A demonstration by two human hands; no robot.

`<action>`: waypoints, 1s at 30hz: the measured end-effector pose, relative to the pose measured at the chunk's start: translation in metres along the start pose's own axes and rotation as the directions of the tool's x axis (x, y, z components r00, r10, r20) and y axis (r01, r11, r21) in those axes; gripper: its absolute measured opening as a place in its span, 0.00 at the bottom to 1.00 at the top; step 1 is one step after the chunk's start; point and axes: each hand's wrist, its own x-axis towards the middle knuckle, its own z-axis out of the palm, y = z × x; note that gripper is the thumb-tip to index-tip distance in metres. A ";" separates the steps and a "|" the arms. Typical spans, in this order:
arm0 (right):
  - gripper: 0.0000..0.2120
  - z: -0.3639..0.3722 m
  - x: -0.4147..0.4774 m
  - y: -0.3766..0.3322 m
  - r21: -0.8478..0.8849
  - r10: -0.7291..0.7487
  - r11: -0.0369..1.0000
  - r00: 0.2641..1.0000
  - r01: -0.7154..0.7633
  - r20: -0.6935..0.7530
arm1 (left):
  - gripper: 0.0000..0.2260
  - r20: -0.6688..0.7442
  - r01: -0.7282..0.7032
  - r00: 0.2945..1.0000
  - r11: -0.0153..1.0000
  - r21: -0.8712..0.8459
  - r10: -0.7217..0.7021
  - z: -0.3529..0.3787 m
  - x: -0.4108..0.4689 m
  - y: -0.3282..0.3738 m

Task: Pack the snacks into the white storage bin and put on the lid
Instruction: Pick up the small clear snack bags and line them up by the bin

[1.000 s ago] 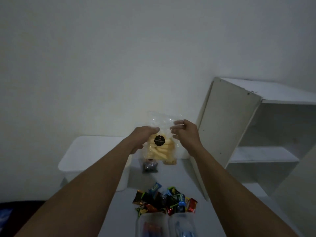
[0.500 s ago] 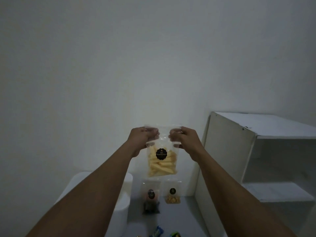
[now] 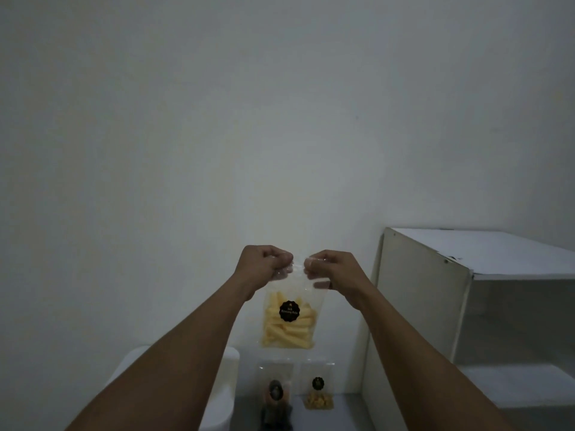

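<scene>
If the pouch (image 3: 287, 325) slips: held only by its thin top edge, we judge it could drop onto the packets below.
Hands: our left hand (image 3: 264, 262) and right hand (image 3: 333, 269) pinch that edge, fingers curled.
Pouch: in the air, yellow sticks inside.
White storage bin (image 3: 222, 399): low left; its inside is hidden from us.
Packets: dark packet (image 3: 275, 396) and yellow packet (image 3: 318, 390) stand outside the bin.

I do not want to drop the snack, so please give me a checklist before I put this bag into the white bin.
Grip: left hand and right hand both pinch the top of the snack bag: ok.
Bag hangs free, touching nothing: ok.
Bag seal closed: cannot tell.
Is the white bin open: cannot tell, partly hidden.
The dark pouch and the yellow pouch stand clear below: ok.
</scene>
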 end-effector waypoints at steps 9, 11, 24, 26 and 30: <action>0.06 0.000 0.006 -0.002 -0.040 -0.009 0.999 1.000 0.010 0.004 | 0.07 0.034 -0.015 0.999 0.998 0.055 0.013 0.001 0.006 -0.003; 0.07 0.001 0.006 -0.001 -0.008 0.006 1.000 1.000 -0.005 0.010 | 0.07 0.024 -0.018 1.000 0.998 0.057 0.016 0.000 0.007 -0.002; 0.08 -0.003 -0.002 -0.006 0.157 0.002 0.988 0.998 0.009 -0.064 | 0.07 0.078 0.067 0.995 0.996 -0.057 -0.063 -0.003 0.001 0.004; 0.07 -0.004 -0.003 -0.008 0.143 -0.014 0.989 0.996 0.026 -0.084 | 0.07 0.095 0.105 0.991 0.990 -0.099 -0.095 -0.001 0.000 0.003; 0.04 -0.003 -0.008 -0.013 0.074 -0.008 0.997 1.000 0.009 -0.009 | 0.05 0.044 0.048 0.998 0.999 -0.002 -0.048 0.002 0.002 0.002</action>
